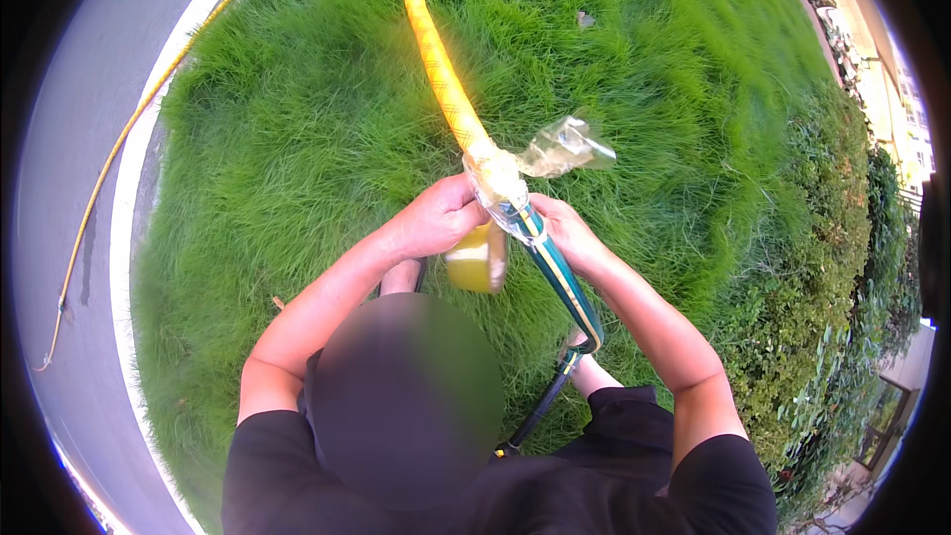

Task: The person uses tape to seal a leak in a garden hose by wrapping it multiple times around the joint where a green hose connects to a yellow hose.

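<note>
A yellow hose (440, 69) with dark cross-hatching comes in from the far edge and meets a dark green striped hose (557, 272) in front of me. See-through packing tape (495, 178) wraps the joint, and a crumpled loose strip of tape (570, 151) sticks out to its right. My left hand (441, 218) pinches the left side of the wrapped joint, fingertips partly hidden. Just below it hangs a roll of packing tape (476, 260), slightly blurred. My right hand (563, 230) closes on the green hose from the right, its fingertips hidden behind the hose.
Tall grass (297, 129) lies all around me. On the left, a yellow hose length (111, 154) crosses the white kerb (127, 208) onto grey pavement (74, 139). Below, the green hose bends sharply near my leg and meets a black tube (540, 406). Shrubs (802, 327) stand at right.
</note>
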`<state>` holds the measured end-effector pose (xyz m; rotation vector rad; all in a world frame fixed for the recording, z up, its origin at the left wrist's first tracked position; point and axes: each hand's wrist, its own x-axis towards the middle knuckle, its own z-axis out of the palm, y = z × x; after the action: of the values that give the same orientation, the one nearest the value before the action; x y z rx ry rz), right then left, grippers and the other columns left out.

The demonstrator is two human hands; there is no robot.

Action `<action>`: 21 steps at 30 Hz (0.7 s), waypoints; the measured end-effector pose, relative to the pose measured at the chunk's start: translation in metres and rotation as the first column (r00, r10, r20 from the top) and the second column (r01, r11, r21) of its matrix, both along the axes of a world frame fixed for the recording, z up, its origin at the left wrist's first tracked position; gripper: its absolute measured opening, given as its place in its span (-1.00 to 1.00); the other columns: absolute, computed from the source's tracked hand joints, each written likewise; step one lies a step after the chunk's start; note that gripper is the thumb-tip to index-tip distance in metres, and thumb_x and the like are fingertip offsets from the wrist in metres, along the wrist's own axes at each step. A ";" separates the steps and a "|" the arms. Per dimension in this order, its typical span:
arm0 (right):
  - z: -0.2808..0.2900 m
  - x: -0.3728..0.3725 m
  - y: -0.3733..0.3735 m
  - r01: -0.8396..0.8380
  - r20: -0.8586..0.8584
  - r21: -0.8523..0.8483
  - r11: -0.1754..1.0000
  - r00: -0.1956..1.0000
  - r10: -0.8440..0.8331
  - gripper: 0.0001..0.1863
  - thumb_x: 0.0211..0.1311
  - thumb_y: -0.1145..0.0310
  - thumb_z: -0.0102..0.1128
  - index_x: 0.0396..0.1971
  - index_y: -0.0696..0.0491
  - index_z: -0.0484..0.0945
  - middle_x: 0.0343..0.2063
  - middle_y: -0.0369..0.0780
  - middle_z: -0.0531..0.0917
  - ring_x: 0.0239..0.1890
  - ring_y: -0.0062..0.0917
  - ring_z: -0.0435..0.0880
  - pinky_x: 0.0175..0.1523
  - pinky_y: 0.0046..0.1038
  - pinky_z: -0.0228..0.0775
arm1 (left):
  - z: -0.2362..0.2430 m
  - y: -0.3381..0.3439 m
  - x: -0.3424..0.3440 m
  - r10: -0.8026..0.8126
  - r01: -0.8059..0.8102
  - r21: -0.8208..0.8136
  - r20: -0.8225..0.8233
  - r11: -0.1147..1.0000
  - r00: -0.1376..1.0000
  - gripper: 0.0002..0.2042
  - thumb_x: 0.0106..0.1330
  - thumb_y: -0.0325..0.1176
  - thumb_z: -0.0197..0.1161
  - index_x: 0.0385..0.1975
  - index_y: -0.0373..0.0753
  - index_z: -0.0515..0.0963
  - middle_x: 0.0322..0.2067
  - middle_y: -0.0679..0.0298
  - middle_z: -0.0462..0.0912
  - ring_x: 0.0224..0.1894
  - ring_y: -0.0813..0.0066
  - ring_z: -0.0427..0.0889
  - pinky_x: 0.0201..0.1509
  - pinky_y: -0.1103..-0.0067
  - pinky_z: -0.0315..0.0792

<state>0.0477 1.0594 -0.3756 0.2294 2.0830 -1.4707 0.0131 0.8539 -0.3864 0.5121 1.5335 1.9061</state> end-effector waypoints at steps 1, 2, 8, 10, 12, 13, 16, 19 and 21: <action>0.000 0.004 0.008 -0.032 0.018 0.000 0.999 0.999 0.032 -0.58 0.32 0.04 -0.04 -0.19 0.10 0.57 -0.43 -0.33 0.58 -0.36 -0.66 0.49 -0.22 -0.58 0.32 | 0.006 -0.002 -0.002 -0.026 0.023 -0.052 -0.048 0.998 0.998 -0.76 0.37 -0.38 0.01 -0.04 -0.30 0.46 -0.16 0.26 0.59 -0.05 0.51 0.49 0.11 0.52 0.35; 0.009 0.005 0.013 -0.065 0.035 0.000 0.998 0.997 0.065 -0.50 0.34 -0.03 -0.14 -0.16 0.11 0.57 -0.36 -0.25 0.62 -0.29 -0.60 0.54 -0.15 -0.51 0.36 | 0.014 -0.005 -0.003 -0.018 0.012 -0.121 -0.051 0.993 0.999 -0.76 0.36 -0.39 0.02 -0.04 -0.28 0.47 -0.18 0.28 0.59 -0.06 0.52 0.51 0.10 0.53 0.36; 0.045 0.023 0.001 -0.038 0.216 -0.237 0.971 0.972 0.090 -0.42 0.41 -0.11 -0.33 -0.38 0.11 0.49 -0.72 -0.37 0.45 -0.71 -0.74 0.36 -0.54 -0.70 0.21 | -0.001 -0.022 -0.019 -0.105 0.006 -0.266 -0.360 0.964 0.927 -0.81 0.23 -0.42 0.08 -0.21 -0.27 0.56 -0.29 0.14 0.65 -0.22 0.35 0.62 -0.07 0.48 0.46; 0.044 0.023 0.006 -0.035 0.227 -0.240 0.970 0.970 0.091 -0.43 0.39 -0.12 -0.30 -0.42 0.09 0.47 -0.73 -0.37 0.44 -0.73 -0.76 0.34 -0.56 -0.69 0.19 | 0.008 -0.021 -0.022 -0.125 -0.018 -0.322 -0.419 0.947 0.899 -0.84 0.14 -0.39 0.13 -0.33 -0.25 0.59 -0.36 0.06 0.64 -0.27 0.19 0.63 -0.16 0.44 0.48; 0.042 0.022 0.010 -0.017 0.240 -0.225 0.974 0.968 0.072 -0.45 0.38 -0.12 -0.27 -0.44 0.08 0.46 -0.73 -0.37 0.44 -0.74 -0.76 0.33 -0.58 -0.70 0.16 | 0.008 -0.024 -0.025 -0.216 -0.025 -0.463 -0.459 0.886 0.862 -0.85 0.13 -0.37 0.15 -0.36 -0.26 0.59 -0.37 0.07 0.64 -0.27 0.24 0.63 -0.13 0.44 0.47; 0.040 0.022 0.011 -0.008 0.245 -0.216 0.976 0.967 0.063 -0.46 0.38 -0.12 -0.25 -0.45 0.07 0.45 -0.73 -0.37 0.44 -0.74 -0.76 0.32 -0.59 -0.70 0.15 | 0.008 -0.026 -0.026 -0.262 -0.032 -0.529 -0.472 0.848 0.842 -0.85 0.13 -0.36 0.16 -0.37 -0.26 0.59 -0.37 0.08 0.64 -0.26 0.27 0.63 -0.12 0.43 0.47; 0.040 0.023 0.014 -0.002 0.254 -0.249 0.968 0.965 0.067 -0.45 0.37 -0.13 -0.23 -0.45 0.09 0.45 -0.74 -0.36 0.44 -0.76 -0.75 0.31 -0.61 -0.69 0.12 | -0.002 -0.035 -0.033 -0.285 -0.041 -0.454 -0.624 0.890 0.728 -0.87 0.07 -0.35 0.23 -0.45 -0.26 0.55 -0.41 0.16 0.65 -0.26 0.32 0.63 -0.07 0.43 0.44; 0.046 0.023 0.015 0.015 0.271 -0.233 0.972 0.961 0.050 -0.42 0.35 -0.17 -0.23 -0.46 0.10 0.45 -0.75 -0.35 0.44 -0.77 -0.74 0.31 -0.62 -0.67 0.12 | -0.008 -0.048 -0.040 -0.160 0.053 -0.179 -0.656 0.982 0.738 -0.86 -0.01 -0.35 0.30 -0.52 -0.25 0.52 -0.45 0.25 0.65 -0.26 0.37 0.62 -0.05 0.45 0.42; 0.048 0.023 0.016 0.028 0.286 -0.226 0.974 0.958 0.039 -0.41 0.34 -0.18 -0.22 -0.46 0.10 0.45 -0.75 -0.34 0.44 -0.77 -0.74 0.31 -0.62 -0.67 0.12 | -0.003 -0.053 -0.040 -0.397 0.377 -0.212 -0.061 0.902 0.916 -0.84 0.00 -0.37 0.31 -0.58 -0.25 0.46 -0.48 0.33 0.62 -0.30 0.59 0.58 -0.15 0.59 0.43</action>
<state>0.0707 1.0752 -0.3279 0.3268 1.6678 -1.5559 -0.0270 0.8014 -0.3895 0.7723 1.5285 1.4275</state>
